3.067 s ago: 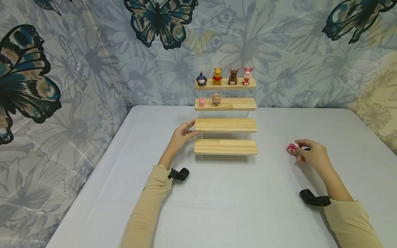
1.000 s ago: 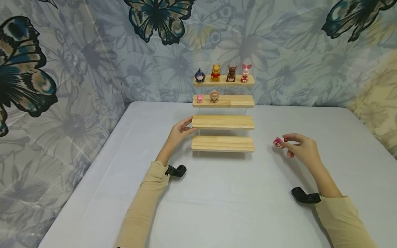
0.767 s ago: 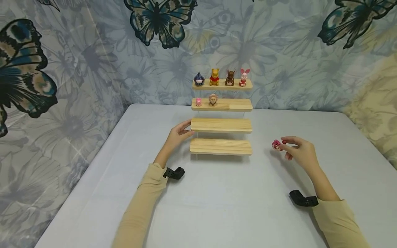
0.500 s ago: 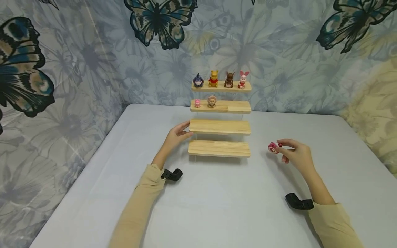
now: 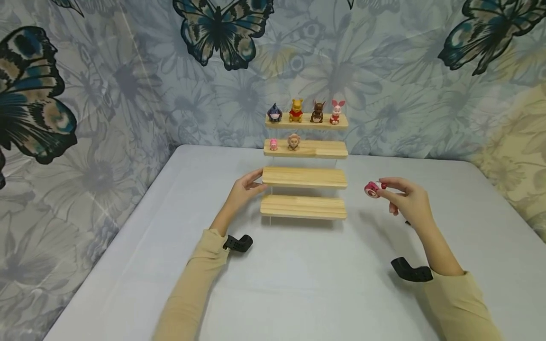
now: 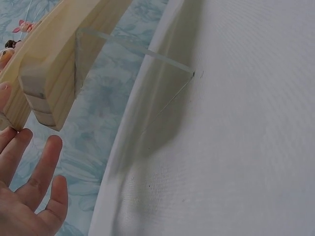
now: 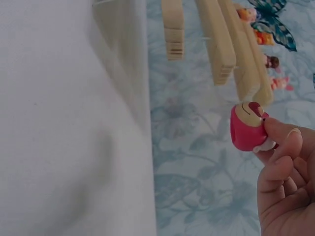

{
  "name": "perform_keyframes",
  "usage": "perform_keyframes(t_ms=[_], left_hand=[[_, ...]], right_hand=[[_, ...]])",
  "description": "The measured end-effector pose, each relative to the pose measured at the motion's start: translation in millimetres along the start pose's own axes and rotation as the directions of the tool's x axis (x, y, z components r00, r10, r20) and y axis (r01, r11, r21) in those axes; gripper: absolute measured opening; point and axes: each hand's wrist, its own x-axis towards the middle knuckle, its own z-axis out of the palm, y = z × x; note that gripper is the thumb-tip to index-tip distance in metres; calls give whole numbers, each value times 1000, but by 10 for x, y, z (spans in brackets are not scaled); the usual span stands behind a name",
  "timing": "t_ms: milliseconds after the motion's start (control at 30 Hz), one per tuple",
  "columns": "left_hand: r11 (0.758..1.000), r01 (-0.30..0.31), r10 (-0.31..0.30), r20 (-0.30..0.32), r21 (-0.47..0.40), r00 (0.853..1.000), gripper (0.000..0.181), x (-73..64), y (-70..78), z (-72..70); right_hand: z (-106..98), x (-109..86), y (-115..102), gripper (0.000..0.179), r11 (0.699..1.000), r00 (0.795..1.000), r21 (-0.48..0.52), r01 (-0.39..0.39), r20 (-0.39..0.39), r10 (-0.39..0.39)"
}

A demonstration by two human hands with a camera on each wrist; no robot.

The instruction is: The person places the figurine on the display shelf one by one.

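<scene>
In the head view, my left hand (image 5: 244, 192) holds the left end of the third shelf board down (image 5: 304, 176) on a tiered wooden display stand. In the left wrist view, its thumb and fingertips touch a board's end, while other fingers stay extended. Right of the stand, my right hand (image 5: 407, 201) pinches a small pink bear figurine (image 5: 372, 190) between thumb and fingers, above the table. In the right wrist view, the pink figurine (image 7: 246, 127) shows a pale face; the fingers cover part of it.
On the top board stand a blue donkey figurine (image 5: 275, 113), a yellow bear (image 5: 296, 111), a brown figurine (image 5: 317, 112) and a pink piglet (image 5: 336, 112). A tiny pink figurine (image 5: 273, 144) and a tan one (image 5: 293, 142) stand below. A small dark thing (image 5: 407, 222) shows beside my right wrist.
My right hand has moved left toward the stand with the pink figurine and lifted it higher. A small dark thing beside the wrist has come into sight. My left hand stays at the shelf.
</scene>
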Motion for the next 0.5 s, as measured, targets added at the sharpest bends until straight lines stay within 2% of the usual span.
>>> perform_keyframes(t_ms=[67, 100, 133, 167, 200, 300, 333, 400, 433, 500], left_hand=[[1000, -15, 15, 1, -8, 1000, 52, 28, -86, -2], [1000, -1, 1, 8, -24, 1000, 53, 18, -52, -4], [1000, -7, 7, 6, -23, 1000, 54, 32, -93, -5], [1000, 7, -6, 16, -26, 1000, 54, 12, -32, -10], [999, 20, -20, 19, -29, 1000, 55, -6, 27, -15], [998, 55, -54, 15, -16, 998, 56, -53, 225, -27], [999, 54, -53, 12, -9, 998, 55, -57, 241, -31], [998, 55, -54, 16, -25, 998, 55, -80, 308, -30], [998, 47, -47, 22, -34, 999, 55, -88, 334, -27], [998, 29, -28, 32, -50, 999, 54, -102, 376, -12]], right_hand=[[-18, -59, -350, 36, 999, 1000, 38, -4, 8, 4], [-28, -95, -531, 35, 998, 1000, 62, -8, 9, 8], [-37, -139, -725, 35, 996, 1000, 83, -26, 7, 25], [-32, -162, -852, 34, 995, 999, 97, -33, -10, 35], [-23, -136, -805, 33, 985, 1000, 174, -23, -8, 25], [-11, -104, -876, 29, 977, 1000, 212, 3, -26, 3], [-7, -92, -896, 29, 973, 1000, 230, 14, -27, -8], [2, 12, -731, 28, 922, 1000, 387, 27, -1, -29], [7, 10, -806, 29, 939, 999, 341, 31, -20, -26], [8, 41, -837, 29, 914, 999, 404, 34, -16, -30]])
